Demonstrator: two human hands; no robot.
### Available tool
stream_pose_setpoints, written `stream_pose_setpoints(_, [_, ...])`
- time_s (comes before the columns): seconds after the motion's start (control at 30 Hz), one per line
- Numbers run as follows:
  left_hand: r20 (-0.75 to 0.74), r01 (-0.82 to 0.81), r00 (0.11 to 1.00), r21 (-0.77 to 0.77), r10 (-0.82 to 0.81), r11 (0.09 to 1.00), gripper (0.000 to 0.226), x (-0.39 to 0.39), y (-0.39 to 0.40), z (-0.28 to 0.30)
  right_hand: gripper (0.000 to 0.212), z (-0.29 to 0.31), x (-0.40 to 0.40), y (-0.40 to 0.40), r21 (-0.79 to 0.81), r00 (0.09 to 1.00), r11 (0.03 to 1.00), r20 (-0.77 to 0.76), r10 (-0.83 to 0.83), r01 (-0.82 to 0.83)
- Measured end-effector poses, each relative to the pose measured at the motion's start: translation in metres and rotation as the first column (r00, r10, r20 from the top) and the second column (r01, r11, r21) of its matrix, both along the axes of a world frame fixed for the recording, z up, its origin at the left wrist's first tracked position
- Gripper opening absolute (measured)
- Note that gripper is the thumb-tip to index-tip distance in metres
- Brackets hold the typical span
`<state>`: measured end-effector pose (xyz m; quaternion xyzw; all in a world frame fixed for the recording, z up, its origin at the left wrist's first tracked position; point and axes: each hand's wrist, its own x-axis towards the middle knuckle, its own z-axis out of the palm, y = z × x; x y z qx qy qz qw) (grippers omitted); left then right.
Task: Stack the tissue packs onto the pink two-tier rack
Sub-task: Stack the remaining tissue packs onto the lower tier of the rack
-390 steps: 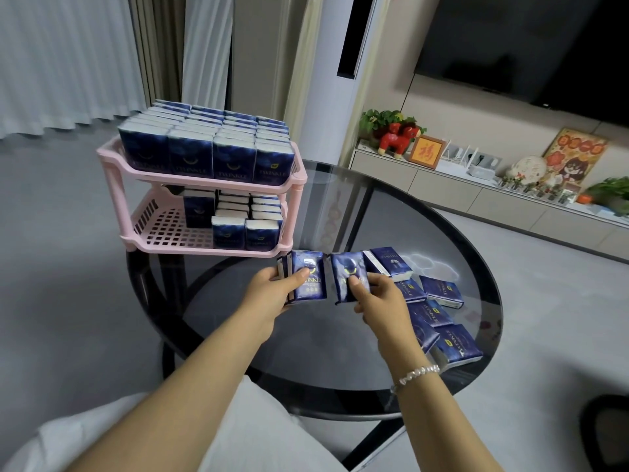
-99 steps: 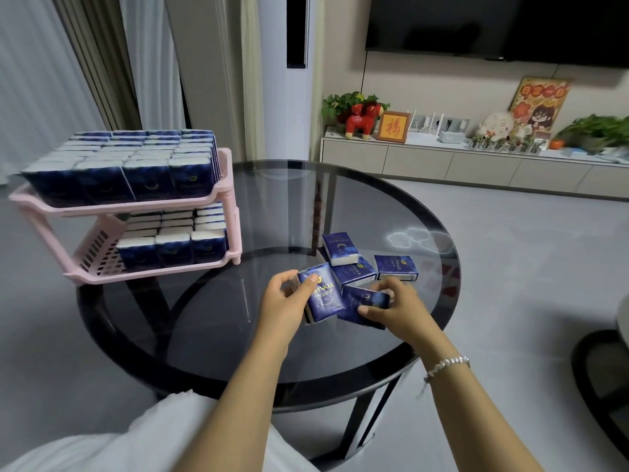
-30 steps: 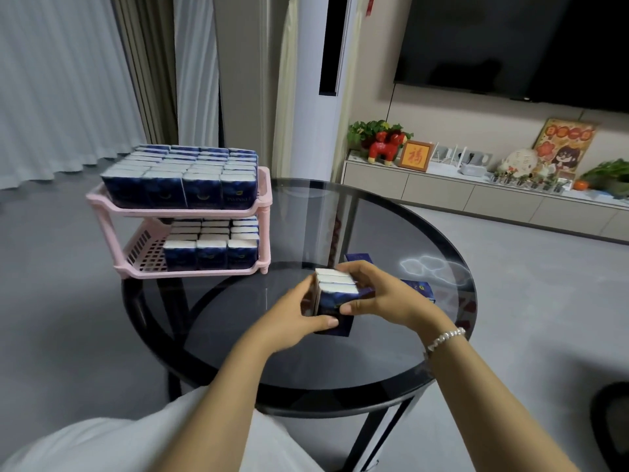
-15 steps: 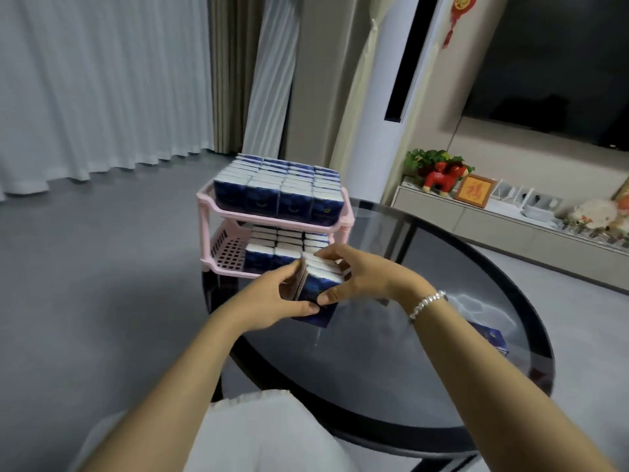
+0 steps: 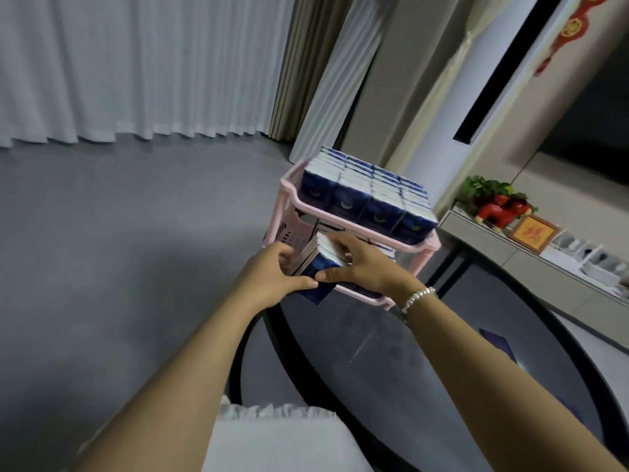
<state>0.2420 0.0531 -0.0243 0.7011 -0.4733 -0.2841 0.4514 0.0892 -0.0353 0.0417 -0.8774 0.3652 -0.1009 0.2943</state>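
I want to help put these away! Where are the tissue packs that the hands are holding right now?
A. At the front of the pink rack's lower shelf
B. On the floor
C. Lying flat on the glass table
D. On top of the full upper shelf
A: the left hand and right hand hold the bundle of tissue packs at the lower shelf of the pink rack.

Both bare arms reach forward and slightly right, converging ahead of the body. The left hand (image 5: 272, 279) is turned palm inward, thumb stretched along the near lower edge of the packs (image 5: 323, 264), fingers curled round their left side. The right hand (image 5: 364, 267) comes in from the other side, fingers laid over the top, thumb pointing left to nearly meet the left thumb. A beaded bracelet (image 5: 417, 298) circles the right wrist.
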Motion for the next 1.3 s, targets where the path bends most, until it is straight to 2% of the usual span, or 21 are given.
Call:
stream_pose_setpoints(0.17, [-0.026, -0.176, 0.984, 0.031, 0.177, 0.984, 0.083, 0.018, -0.010, -0.013, 0.077, -0.021, 0.028, -0.008, -0.026, 0.996, 1.000, 0.093, 0.011, -0.008])
stream_pose_setpoints(0.23, [-0.036, -0.172, 0.984, 0.043, 0.174, 0.984, 0.096, 0.022, -0.015, -0.014, 0.071, -0.025, 0.035, -0.013, -0.071, 0.995, 0.997, 0.096, 0.026, -0.020])
stream_pose_setpoints(0.33, [-0.085, -0.126, 0.988, 0.011, 0.127, 0.992, 0.104, 0.029, -0.023, -0.017, 0.076, -0.029, 0.045, -0.021, -0.101, 0.994, 0.995, 0.101, 0.032, -0.022])
stream_pose_setpoints(0.5, [-0.200, -0.091, 0.976, -0.026, 0.084, 0.995, 0.080, 0.034, -0.029, -0.027, 0.080, -0.032, 0.061, -0.035, -0.156, 0.999, 0.987, 0.023, 0.040, -0.036])
stream_pose_setpoints(0.63, [-0.236, -0.172, 0.959, -0.058, 0.154, 0.983, 0.060, 0.032, -0.041, -0.037, 0.078, -0.032, 0.071, -0.049, -0.146, 1.000, 0.989, -0.006, -0.017, 0.016])
stream_pose_setpoints(0.73, [-0.245, -0.214, 0.950, -0.064, 0.193, 0.975, 0.049, 0.030, -0.045, -0.038, 0.073, -0.033, 0.081, -0.060, -0.082, 0.998, 0.996, -0.043, -0.046, 0.042])
stream_pose_setpoints(0.9, [-0.215, -0.261, 0.945, -0.047, 0.245, 0.964, 0.060, 0.022, -0.052, -0.040, 0.065, -0.034, 0.099, -0.076, -0.001, 0.984, 0.991, -0.119, -0.130, 0.130])
stream_pose_setpoints(1.07, [-0.220, -0.327, 0.926, -0.051, 0.308, 0.944, 0.063, 0.015, -0.059, -0.040, 0.050, -0.036, 0.108, -0.087, -0.087, 0.951, 0.975, -0.217, -0.221, 0.207])
stream_pose_setpoints(1.2, [-0.246, -0.364, 0.907, -0.057, 0.341, 0.929, 0.066, 0.012, -0.062, -0.040, 0.058, -0.037, 0.113, -0.087, -0.060, 0.950, 0.973, -0.209, -0.232, 0.224])
stream_pose_setpoints(1.3, [-0.249, -0.378, 0.902, -0.058, 0.353, 0.924, 0.066, 0.011, -0.063, -0.039, 0.054, -0.036, 0.114, -0.087, -0.102, 0.937, 0.960, -0.216, -0.276, 0.259])
